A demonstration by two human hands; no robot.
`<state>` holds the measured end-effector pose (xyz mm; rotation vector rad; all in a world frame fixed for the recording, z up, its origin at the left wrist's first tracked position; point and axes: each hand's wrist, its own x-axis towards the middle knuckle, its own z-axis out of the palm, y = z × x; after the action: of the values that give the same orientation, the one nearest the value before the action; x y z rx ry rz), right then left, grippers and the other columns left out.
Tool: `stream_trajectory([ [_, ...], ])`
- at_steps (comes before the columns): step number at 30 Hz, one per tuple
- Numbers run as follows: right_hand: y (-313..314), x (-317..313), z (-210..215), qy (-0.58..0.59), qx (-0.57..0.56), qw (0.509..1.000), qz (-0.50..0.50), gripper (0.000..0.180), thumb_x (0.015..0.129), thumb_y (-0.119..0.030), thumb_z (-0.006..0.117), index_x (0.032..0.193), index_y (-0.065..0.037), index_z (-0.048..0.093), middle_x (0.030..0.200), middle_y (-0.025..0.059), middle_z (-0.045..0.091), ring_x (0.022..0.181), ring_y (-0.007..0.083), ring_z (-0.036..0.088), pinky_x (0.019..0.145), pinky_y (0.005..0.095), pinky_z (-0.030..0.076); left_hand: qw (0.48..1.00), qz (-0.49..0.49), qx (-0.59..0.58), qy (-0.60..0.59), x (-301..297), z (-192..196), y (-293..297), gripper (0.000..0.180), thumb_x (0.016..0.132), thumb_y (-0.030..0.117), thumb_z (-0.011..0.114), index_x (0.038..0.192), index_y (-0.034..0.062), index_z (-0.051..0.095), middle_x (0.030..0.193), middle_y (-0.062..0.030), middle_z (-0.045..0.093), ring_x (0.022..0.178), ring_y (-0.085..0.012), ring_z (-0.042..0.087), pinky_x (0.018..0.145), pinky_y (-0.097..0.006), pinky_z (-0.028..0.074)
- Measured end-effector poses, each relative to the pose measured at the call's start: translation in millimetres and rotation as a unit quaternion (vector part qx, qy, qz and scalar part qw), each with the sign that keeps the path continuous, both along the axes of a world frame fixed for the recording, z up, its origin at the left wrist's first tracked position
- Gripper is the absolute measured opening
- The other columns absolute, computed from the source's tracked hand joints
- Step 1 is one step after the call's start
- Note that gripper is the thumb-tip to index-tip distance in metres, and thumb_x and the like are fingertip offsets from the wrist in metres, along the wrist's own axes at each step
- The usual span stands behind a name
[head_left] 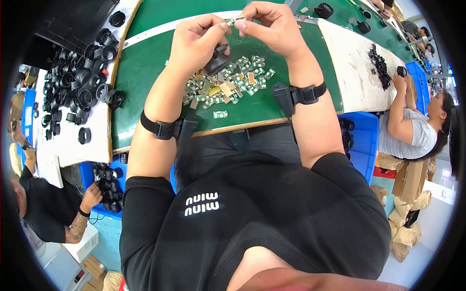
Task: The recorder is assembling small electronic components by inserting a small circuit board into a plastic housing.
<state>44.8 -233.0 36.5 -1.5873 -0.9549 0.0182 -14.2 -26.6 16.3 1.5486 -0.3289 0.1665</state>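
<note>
Over the far part of the green bench mat (145,87), my left hand (196,42) and my right hand (275,30) meet, each pinching one end of a small circuit board (234,21). A black rounded plastic part (217,63) shows under my left hand, apparently tucked in its lower fingers; part of it is hidden. Below my hands spreads a loose pile of small circuit boards (252,77), green and white, with some tan and yellow pieces among them. One single circuit board (220,114) lies apart, close to the bench's near edge.
Many black plastic rings (85,97) cover the white surface on the left. Small black parts (379,68) lie on the right bench. Blue bins (364,140) flank me. Co-workers sit at left (53,208) and right (412,121). Wired round black parts (324,10) rest at the far right.
</note>
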Motion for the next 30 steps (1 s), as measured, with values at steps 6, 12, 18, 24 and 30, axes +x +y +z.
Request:
stream_trajectory([
  [6,0.5,-4.1,-1.2,0.049,0.065,0.996,0.021,0.013,0.088,-0.009,0.081,0.086,-0.001,0.072,0.081,0.0017,0.07,0.077,0.01,0.065,0.072,0.0273,0.052,0.995,-0.053,-0.079,0.011,-1.7,-0.6,2.9,0.014,0.097,0.009,0.068,0.092,-0.0024,0.072,0.073,-0.0019,0.068,0.063,-0.0097,0.067,0.056,-0.026,0.053],
  [12,-3.2,-4.4,1.5,0.066,0.049,0.996,0.039,0.008,0.092,-0.006,0.078,0.092,0.0,0.073,0.084,0.0029,0.071,0.076,0.0089,0.066,0.068,0.024,0.054,0.985,0.057,0.091,-0.137,-0.1,-2.5,3.8,0.012,0.092,0.009,0.072,0.086,-0.0019,0.074,0.072,-0.0002,0.068,0.062,-0.0044,0.062,0.057,-0.021,0.049],
  [18,-1.3,-8.5,7.1,0.025,-0.007,1.0,0.0,0.012,0.091,-0.01,0.078,0.086,-0.001,0.072,0.079,-0.0002,0.069,0.073,0.0084,0.063,0.065,0.0247,0.049,0.964,0.053,0.18,-0.188,-0.8,6.3,10.0,0.012,0.09,0.007,0.072,0.083,-0.002,0.072,0.069,0.0012,0.065,0.06,-0.0039,0.058,0.055,-0.022,0.044],
  [24,-4.1,-9.5,7.4,0.113,0.038,0.992,0.043,0.013,0.091,-0.01,0.078,0.085,-0.001,0.07,0.075,0.0002,0.067,0.07,0.0079,0.061,0.062,0.0241,0.047,0.99,0.037,0.086,-0.104,-3.0,0.3,4.6,0.011,0.091,0.01,0.074,0.088,-0.0006,0.075,0.068,-0.0006,0.066,0.059,-0.0037,0.057,0.054,-0.023,0.045],
  [30,-0.3,-5.2,-0.5,0.119,0.064,0.99,0.046,0.018,0.092,-0.01,0.079,0.081,-0.001,0.069,0.074,0.0008,0.067,0.065,0.0079,0.06,0.059,0.0242,0.047,0.964,0.121,0.144,-0.19,-0.9,-5.5,-0.3,0.009,0.09,0.009,0.075,0.09,0.0003,0.076,0.068,-0.0028,0.068,0.057,-0.0072,0.06,0.054,-0.025,0.046],
])
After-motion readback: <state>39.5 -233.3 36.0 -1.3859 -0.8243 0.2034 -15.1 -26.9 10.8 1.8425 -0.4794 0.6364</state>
